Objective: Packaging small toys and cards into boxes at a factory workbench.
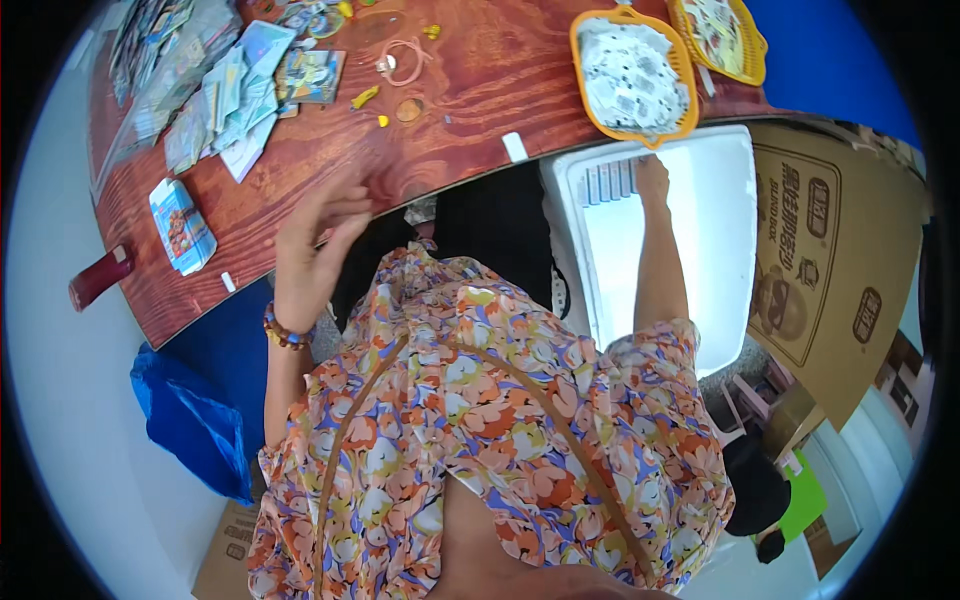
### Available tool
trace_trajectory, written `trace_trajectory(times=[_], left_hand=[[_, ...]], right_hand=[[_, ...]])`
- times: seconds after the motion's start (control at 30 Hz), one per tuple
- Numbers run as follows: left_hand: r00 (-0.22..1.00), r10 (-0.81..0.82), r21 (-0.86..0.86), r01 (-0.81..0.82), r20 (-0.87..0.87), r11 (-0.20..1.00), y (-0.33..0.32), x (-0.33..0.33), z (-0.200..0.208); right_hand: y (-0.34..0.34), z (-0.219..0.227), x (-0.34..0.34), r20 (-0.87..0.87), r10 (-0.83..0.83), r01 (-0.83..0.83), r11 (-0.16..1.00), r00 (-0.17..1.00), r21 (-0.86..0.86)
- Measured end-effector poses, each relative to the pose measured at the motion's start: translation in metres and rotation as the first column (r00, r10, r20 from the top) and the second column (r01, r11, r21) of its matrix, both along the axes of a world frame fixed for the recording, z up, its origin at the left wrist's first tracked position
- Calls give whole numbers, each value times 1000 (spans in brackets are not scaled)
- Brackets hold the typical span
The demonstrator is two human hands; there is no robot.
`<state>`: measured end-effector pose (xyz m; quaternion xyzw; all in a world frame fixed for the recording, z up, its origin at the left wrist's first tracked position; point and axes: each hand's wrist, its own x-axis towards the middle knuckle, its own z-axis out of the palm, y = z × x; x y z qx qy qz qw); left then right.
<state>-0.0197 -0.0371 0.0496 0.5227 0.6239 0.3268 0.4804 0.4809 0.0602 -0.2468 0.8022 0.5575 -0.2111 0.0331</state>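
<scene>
My left hand (318, 235) hovers at the table's near edge, fingers apart and slightly blurred, with nothing in it. A beaded bracelet (285, 332) circles that wrist. My right arm reaches down into a white foam box (748, 230). Inside, my right hand (653, 182) is closed near the far wall, at the right end of a row of small grey packs (605, 184); whatever its fingers hold is hidden. Just beyond the box, an orange basket (690, 80) full of small white printed packets (632, 78) sits on the table's edge.
On the red wood-grain table (470, 105) lie a pile of cards (235, 95), a blue box (183, 228), a dark red object (101, 277), a pink ring (408, 62) and a yellow basket (755, 50). A cardboard box (840, 260) flanks the foam box; a blue bag (190, 420) hangs left.
</scene>
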Motion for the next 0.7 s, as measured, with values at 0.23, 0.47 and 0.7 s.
trace_trajectory(times=[0.23, 0.47, 0.7], left_hand=[[833, 454, 458, -285, -317, 842, 56, -71, -44], [333, 552, 588, 11, -765, 809, 129, -122, -64], [521, 470, 513, -70, -712, 856, 120, -133, -76]], right_hand=[[-39, -34, 86, -254, 11, 21, 992, 967, 122], [-53, 17, 54, -212, -99, 116, 991, 972, 67], [-85, 92, -3, -238, 68, -32, 988, 969, 150]])
